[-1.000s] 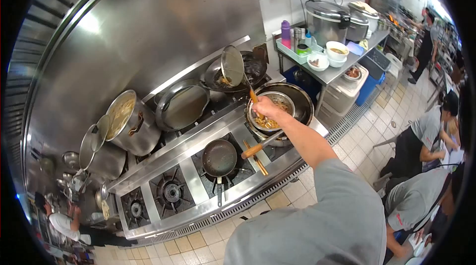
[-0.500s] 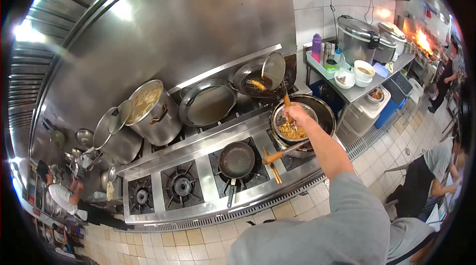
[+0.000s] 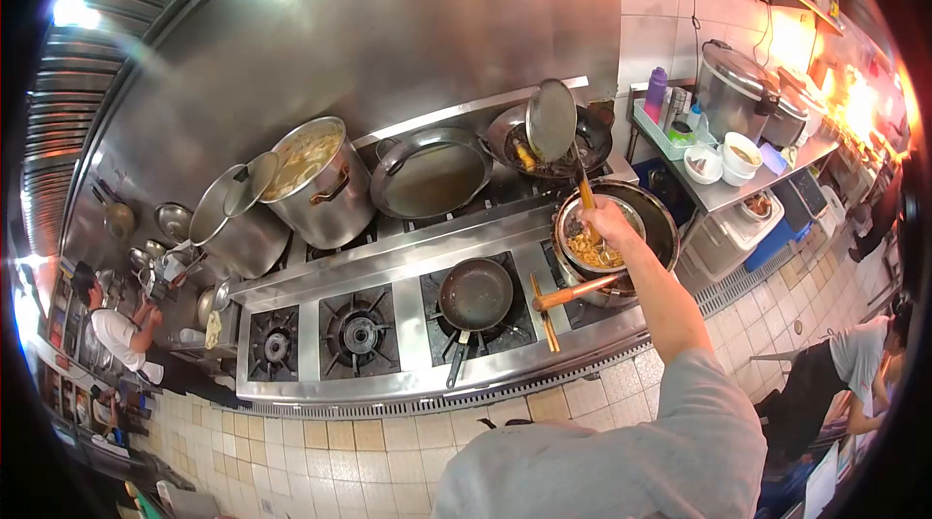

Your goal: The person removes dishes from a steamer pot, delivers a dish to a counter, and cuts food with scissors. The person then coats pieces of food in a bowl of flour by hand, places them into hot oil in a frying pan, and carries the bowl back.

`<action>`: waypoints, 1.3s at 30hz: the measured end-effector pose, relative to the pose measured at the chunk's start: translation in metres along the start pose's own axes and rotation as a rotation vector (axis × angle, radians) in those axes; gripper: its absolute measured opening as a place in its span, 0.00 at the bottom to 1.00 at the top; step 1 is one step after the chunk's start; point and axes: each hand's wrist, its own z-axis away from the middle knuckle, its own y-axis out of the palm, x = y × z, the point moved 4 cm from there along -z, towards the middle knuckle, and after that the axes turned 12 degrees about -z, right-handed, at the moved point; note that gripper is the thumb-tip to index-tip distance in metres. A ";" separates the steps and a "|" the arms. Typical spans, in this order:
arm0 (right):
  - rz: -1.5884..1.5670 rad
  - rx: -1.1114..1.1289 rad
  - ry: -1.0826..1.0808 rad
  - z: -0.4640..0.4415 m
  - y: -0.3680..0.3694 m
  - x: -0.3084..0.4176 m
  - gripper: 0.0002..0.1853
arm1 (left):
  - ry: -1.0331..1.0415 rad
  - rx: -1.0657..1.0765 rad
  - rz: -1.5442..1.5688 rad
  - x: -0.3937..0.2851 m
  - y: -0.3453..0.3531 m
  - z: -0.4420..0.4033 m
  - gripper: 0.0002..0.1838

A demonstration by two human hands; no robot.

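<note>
My right hand [image 3: 608,222] is closed around the wooden handle [image 3: 585,191] of a round mesh skimmer [image 3: 551,121]. The skimmer's disc stands steeply tilted over a dark wok [image 3: 596,135] at the back of the stove. A golden-brown piece of food [image 3: 524,156] lies in that wok beside the disc. Under my hand, a bowl-shaped strainer [image 3: 633,214] with brown pieces of food [image 3: 590,249] rests in a large metal pot [image 3: 668,228]. A second wooden handle [image 3: 573,296] extends left from the pot. My left hand is out of view.
A frying pan [image 3: 476,294] sits on a front burner, near wooden chopsticks [image 3: 546,317]. Another wok [image 3: 433,176] and tall stockpots [image 3: 326,197] stand further left. Bowls [image 3: 703,164] and a rice cooker [image 3: 730,92] occupy the right table. Flames [image 3: 858,106] glow behind. Other people stand left and right.
The view has turned so the stove sits further right. The skimmer's disc has tipped more upright over the wok, still in my right hand. The flames at the far right look larger.
</note>
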 end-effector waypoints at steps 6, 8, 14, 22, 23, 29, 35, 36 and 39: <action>0.068 0.013 -0.020 -0.012 0.029 0.002 0.15 | -0.046 -0.054 0.096 0.009 -0.009 -0.006 0.41; 0.042 -0.003 -0.001 -0.017 0.037 -0.003 0.15 | -0.050 -0.082 0.093 0.016 -0.008 -0.005 0.41; 0.163 -0.059 -0.045 -0.034 0.022 -0.023 0.07 | -0.089 -0.112 0.175 0.022 0.008 -0.001 0.42; 0.064 -0.016 0.022 -0.033 -0.005 -0.031 0.05 | -0.083 0.077 0.143 0.010 0.013 0.007 0.39; -0.059 0.002 0.062 -0.030 -0.003 -0.030 0.06 | -0.077 0.074 0.142 0.008 0.012 0.007 0.39; -0.265 0.005 0.139 -0.025 0.007 -0.028 0.06 | -0.064 0.024 0.080 0.004 0.018 0.009 0.40; -0.045 0.028 0.044 -0.019 0.015 -0.017 0.14 | -0.060 -0.004 0.081 0.003 0.014 0.016 0.39; 0.000 0.016 0.033 -0.014 0.020 -0.010 0.14 | -0.061 -0.002 0.102 0.003 0.012 0.018 0.39; 0.052 0.042 0.004 -0.005 0.034 0.003 0.15 | -0.070 0.022 0.130 0.006 0.012 0.019 0.40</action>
